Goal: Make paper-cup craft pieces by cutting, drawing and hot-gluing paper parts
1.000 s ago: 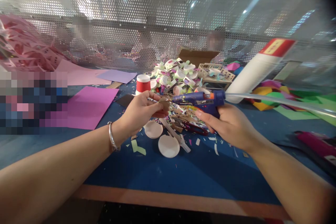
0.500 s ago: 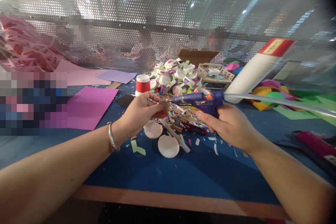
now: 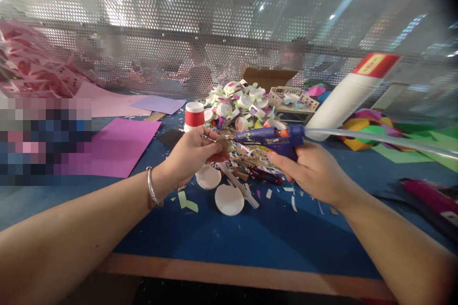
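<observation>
Between thumb and fingers, my left hand (image 3: 200,147) pinches a small brown cardboard piece (image 3: 224,144). My right hand (image 3: 311,169) is wrapped round the grip of a blue hot glue gun (image 3: 282,137), a long clear glue stick (image 3: 375,136) trailing from its rear. The gun's nozzle points left and is very close to the cardboard piece; I cannot tell whether they touch. Below my hands lie two white discs (image 3: 229,199) on the blue table (image 3: 200,243). Behind my left hand stands a red and white paper cup (image 3: 194,116).
A heap of small white and green paper pieces (image 3: 243,100) sits behind scattered scraps. At right are a stack of white cups (image 3: 343,100) and a magenta tool (image 3: 429,200). Purple paper (image 3: 123,147) lies left. A perforated metal panel (image 3: 161,52) stands at the back.
The glue gun has shifted very slightly left, its nozzle closer to the cardboard piece. Otherwise both hands hold nearly the same pose.
</observation>
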`<control>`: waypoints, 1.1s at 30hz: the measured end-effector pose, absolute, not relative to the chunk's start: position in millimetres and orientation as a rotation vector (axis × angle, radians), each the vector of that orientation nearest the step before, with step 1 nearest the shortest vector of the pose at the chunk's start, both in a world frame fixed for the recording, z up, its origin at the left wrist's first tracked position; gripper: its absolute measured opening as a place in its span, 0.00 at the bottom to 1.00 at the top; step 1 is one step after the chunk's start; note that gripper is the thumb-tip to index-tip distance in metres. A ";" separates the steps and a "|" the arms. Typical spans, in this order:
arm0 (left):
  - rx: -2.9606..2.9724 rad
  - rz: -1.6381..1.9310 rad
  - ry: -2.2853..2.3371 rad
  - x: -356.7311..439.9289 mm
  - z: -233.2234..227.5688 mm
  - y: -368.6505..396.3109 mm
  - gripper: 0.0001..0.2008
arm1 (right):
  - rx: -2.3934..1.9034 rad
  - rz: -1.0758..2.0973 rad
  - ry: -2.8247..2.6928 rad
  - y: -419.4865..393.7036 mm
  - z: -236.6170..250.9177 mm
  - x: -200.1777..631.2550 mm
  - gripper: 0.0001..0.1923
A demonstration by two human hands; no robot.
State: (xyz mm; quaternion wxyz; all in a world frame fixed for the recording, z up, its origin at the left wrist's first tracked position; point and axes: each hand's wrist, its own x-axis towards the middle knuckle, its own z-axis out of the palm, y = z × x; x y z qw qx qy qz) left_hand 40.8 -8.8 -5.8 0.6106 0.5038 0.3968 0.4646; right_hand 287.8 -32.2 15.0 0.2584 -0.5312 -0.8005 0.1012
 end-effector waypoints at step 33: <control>1.233 0.986 1.032 43.8 6.2 -17.7 0.05 | -2.107 0.062 -1.788 0.6 27.8 333.4 0.14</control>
